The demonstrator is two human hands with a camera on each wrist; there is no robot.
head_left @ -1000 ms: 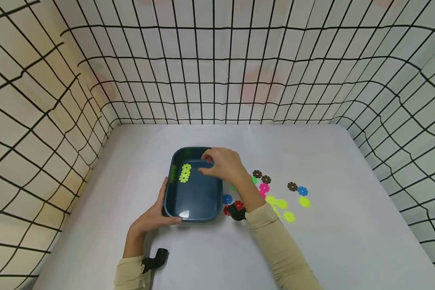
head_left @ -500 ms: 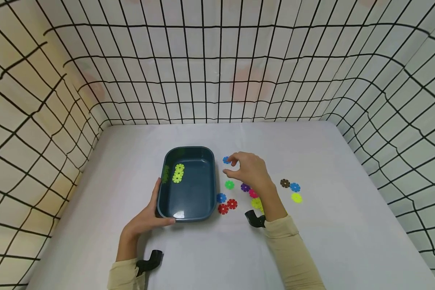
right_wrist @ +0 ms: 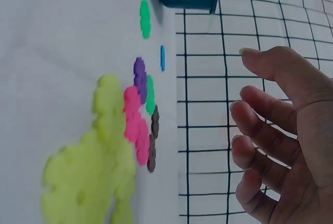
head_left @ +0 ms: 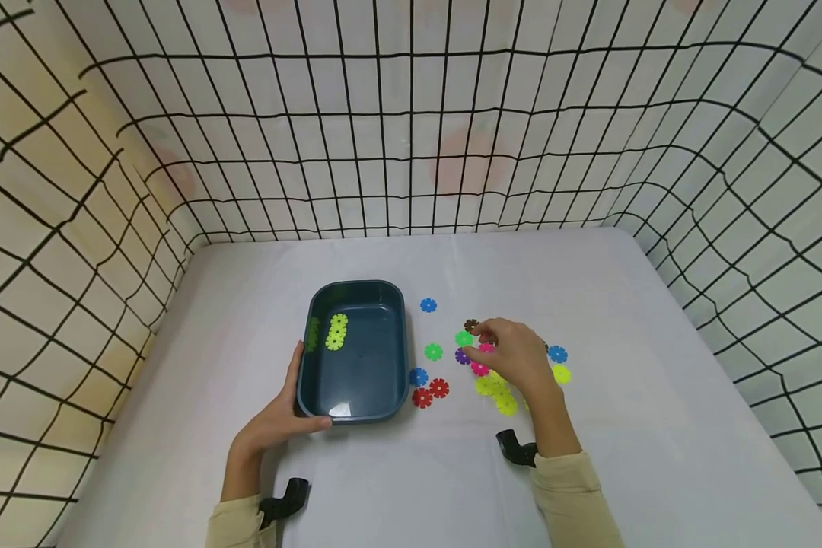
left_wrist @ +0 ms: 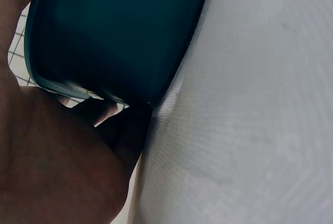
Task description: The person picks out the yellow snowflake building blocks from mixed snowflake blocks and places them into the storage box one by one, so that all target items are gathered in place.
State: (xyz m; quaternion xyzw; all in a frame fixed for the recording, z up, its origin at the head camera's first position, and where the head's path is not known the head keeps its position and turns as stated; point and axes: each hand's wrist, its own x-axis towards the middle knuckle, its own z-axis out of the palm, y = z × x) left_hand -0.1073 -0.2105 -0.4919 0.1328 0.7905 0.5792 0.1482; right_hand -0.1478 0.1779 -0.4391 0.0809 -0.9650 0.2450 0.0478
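left hand [head_left: 277, 423] grips lower-left corner of dark blue tray [head_left: 356, 384], left of head-frame centre, thumb and fingers around it; yellow discs [head_left: 336, 332] inside. right hand [head_left: 515, 355], right of centre, fingers loosely curled, parted from thumb, hovers by coloured discs [head_left: 480, 368] on bench [head_left: 397, 487].

Left hand [head_left: 274, 418] in a wide grip here, left thumb [head_left: 311, 423] stretched out to the right, left fingers [head_left: 293, 373] pointing forward, the two spread well apart. Left forearm [head_left: 241, 472] reaches forward, tilted slightly right. Across to the right hand [head_left: 517, 352], held up, and there's daylight between right thumb [right_wrist: 278, 70] and fingertips! Four right fingers [right_wrist: 263, 130], loosely bent, lined up beside one another, palm showing. Right forearm [head_left: 555, 426] angles forward and left.
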